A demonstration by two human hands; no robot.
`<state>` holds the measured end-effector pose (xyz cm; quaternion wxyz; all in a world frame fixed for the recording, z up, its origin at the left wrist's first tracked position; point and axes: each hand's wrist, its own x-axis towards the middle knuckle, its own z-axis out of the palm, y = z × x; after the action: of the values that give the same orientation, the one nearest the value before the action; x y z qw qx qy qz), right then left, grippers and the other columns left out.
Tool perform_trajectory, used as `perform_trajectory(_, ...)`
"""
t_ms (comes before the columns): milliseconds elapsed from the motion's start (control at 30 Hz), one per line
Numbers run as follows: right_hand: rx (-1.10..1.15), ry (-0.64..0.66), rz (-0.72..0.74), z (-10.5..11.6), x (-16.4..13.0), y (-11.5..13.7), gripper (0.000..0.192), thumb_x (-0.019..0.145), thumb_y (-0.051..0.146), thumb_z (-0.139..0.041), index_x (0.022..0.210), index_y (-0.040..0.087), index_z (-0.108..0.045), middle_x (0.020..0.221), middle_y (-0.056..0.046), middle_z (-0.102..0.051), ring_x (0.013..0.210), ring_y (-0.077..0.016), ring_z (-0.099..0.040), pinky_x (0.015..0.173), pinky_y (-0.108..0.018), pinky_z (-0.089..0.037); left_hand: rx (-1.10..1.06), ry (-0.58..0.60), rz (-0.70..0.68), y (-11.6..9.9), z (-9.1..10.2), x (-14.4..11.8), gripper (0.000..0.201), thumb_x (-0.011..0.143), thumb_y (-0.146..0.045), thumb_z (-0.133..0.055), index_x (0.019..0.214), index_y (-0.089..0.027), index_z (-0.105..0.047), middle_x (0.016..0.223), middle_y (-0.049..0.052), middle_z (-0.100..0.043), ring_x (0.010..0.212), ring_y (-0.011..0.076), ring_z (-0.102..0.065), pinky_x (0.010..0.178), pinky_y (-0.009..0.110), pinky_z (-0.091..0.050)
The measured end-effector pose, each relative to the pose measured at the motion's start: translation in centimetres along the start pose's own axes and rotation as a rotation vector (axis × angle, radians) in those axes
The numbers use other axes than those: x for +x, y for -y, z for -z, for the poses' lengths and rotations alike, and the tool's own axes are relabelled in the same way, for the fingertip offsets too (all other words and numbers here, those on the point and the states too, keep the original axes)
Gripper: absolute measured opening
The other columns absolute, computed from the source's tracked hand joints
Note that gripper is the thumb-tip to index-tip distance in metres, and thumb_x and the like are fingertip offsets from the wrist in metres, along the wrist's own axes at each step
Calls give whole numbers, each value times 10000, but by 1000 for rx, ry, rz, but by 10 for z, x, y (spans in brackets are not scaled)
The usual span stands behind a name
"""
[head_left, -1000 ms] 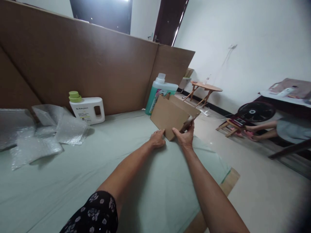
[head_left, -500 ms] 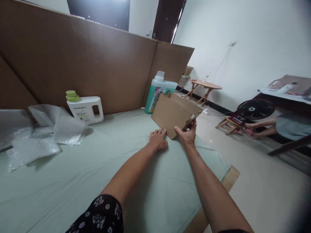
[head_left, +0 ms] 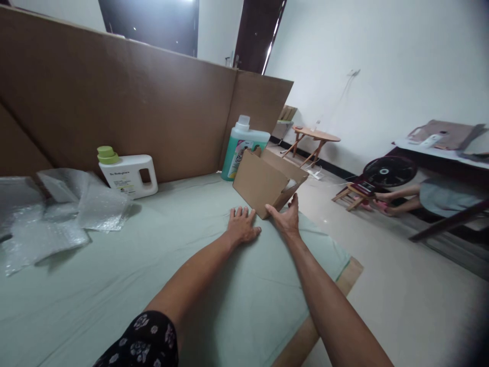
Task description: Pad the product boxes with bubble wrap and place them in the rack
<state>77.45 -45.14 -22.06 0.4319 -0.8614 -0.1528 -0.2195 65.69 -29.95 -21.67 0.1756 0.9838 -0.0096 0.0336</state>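
Observation:
A small open-topped cardboard box (head_left: 260, 179) sits at the right end of the cloth-covered table, with something white partly showing inside. My right hand (head_left: 286, 219) is at its near corner, thumb against the front and fingers along the right side. Just left of that corner, my left hand (head_left: 243, 227) lies palm down on the pale green cloth (head_left: 183, 244), fingers spread and holding nothing. Behind the box stands a bottle of teal liquid (head_left: 231, 158) with a clear cap, its lower right part hidden by the box.
A white jug with a green cap (head_left: 132, 176) stands at the left, beside loose bubble wrap (head_left: 103, 204). A tall cardboard panel (head_left: 153, 102) borders the back. Beyond the table are a small wooden table (head_left: 317, 134), a black fan (head_left: 389, 172) and a seated person's legs (head_left: 401, 196).
My left hand has flattened and spread its fingers on the cloth. My right fingers sit looser along the box's side. The whole view has shifted slightly.

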Motion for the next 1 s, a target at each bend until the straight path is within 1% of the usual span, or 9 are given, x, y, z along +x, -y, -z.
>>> perform_trajectory(133,-91,24,-54,3,-33,-1,961,706,529,-697,1473,67,-348,1462,-265,-462,1308,-361,-475,1077,-507,-395,4,28,-97,-2,4,-50,616,988,-517,-363,1492,-164,-397,1616,180,-331,1504,362,-264,1205,570,-179)
perform_trajectory(267,-145,126,-46,-2,-63,10,647,736,473,-637,1285,138,-568,1316,-205,-605,1223,-355,-548,1042,-519,-415,5,69,-197,-3,9,-136,589,989,-517,-402,1493,-214,-412,1627,145,-332,1514,347,-264,1222,551,-173)
perform_trajectory(400,-191,259,-46,0,-60,31,426,761,434,-601,1113,204,-670,1164,-139,-680,1138,-334,-594,1001,-509,-426,-55,85,-302,-2,21,-231,607,995,-517,-408,1501,-181,-395,1616,176,-341,1507,368,-279,1222,559,-193)
perform_trajectory(600,-300,351,-111,10,-47,50,357,810,482,-496,923,221,-712,978,-218,-688,1035,-473,-624,805,-612,-445,-82,43,-263,19,45,-353,564,1014,-503,-394,1475,-181,-427,1617,131,-362,1513,322,-286,1233,505,-225)
perform_trajectory(667,-306,364,-13,3,-62,54,371,833,541,-453,899,276,-703,980,-190,-701,1043,-481,-630,796,-630,-456,-42,-11,-221,30,39,-385,554,1013,-536,-395,1452,-204,-460,1609,101,-387,1508,295,-308,1234,472,-241)
perform_trajectory(733,-272,415,183,-16,-89,67,374,842,563,-442,902,300,-700,1032,-149,-722,1056,-446,-645,835,-621,-481,34,-78,-181,39,23,-412,510,1013,-522,-424,1427,-231,-491,1588,72,-428,1494,274,-340,1231,446,-260)
perform_trajectory(867,-130,581,585,-73,-176,139,431,871,490,-448,1060,214,-721,1232,-145,-703,1136,-380,-646,938,-575,-508,130,-161,-144,51,-4,-446,350,1034,-403,-447,1340,-305,-587,1516,13,-530,1438,237,-441,1204,403,-326)
perform_trajectory(933,5,664,736,-96,-227,191,395,906,410,-458,1128,206,-713,1285,-152,-683,1184,-343,-636,983,-548,-508,46,-153,-151,58,7,-459,297,1030,-376,-462,1244,-303,-655,1436,-7,-613,1372,193,-522,1185,338,-358)
perform_trajectory(1000,134,770,890,-107,-275,241,351,882,363,-551,1180,251,-699,1326,-125,-669,1222,-328,-622,995,-547,-516,-91,-186,-73,76,40,-474,256,992,-358,-522,1169,-278,-688,1348,5,-678,1288,168,-592,1148,289,-404)
